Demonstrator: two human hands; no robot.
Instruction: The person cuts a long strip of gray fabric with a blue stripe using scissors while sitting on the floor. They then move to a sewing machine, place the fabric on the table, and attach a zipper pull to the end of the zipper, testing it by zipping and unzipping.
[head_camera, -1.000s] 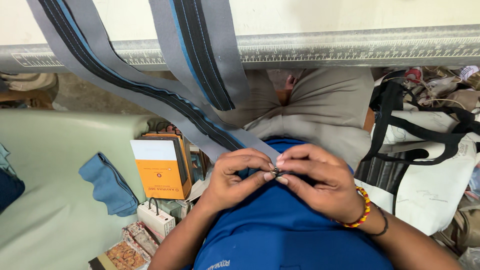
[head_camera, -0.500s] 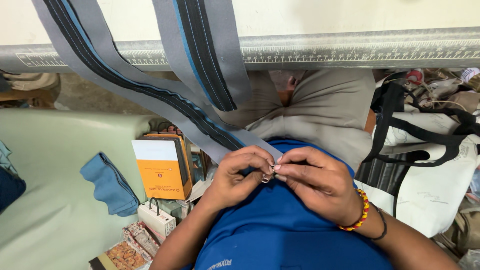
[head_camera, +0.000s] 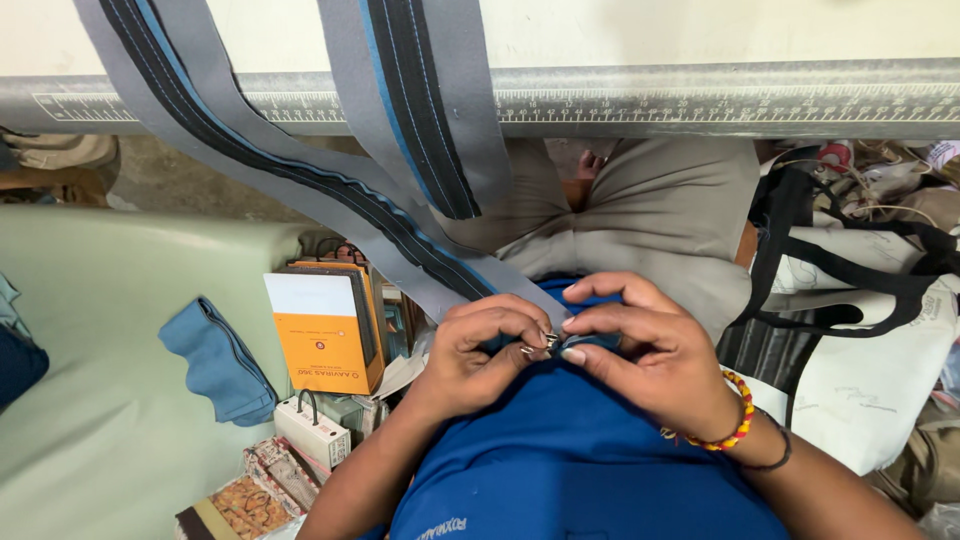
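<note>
My left hand (head_camera: 480, 355) and my right hand (head_camera: 640, 350) meet fingertip to fingertip in front of my blue shirt. Between them they pinch a small metal zipper slider (head_camera: 545, 343) at the end of a long grey zipper tape (head_camera: 300, 180) with a black and blue centre stripe. The tape runs up and to the left over the table edge (head_camera: 700, 100). A second length of the same grey tape (head_camera: 420, 110) hangs down from the edge beside it. My right wrist wears a beaded bracelet.
A metal ruler strip lines the table edge. Below left sit an orange box (head_camera: 325, 335), a blue fabric piece (head_camera: 215, 360) on a pale green surface (head_camera: 100, 330), and a small white box (head_camera: 312, 432). White bags with black straps (head_camera: 860, 290) lie at the right.
Both hands have stayed together on the slider, shifting slightly lower and right; fingers have adjusted their pinch. The tape has barely moved.
</note>
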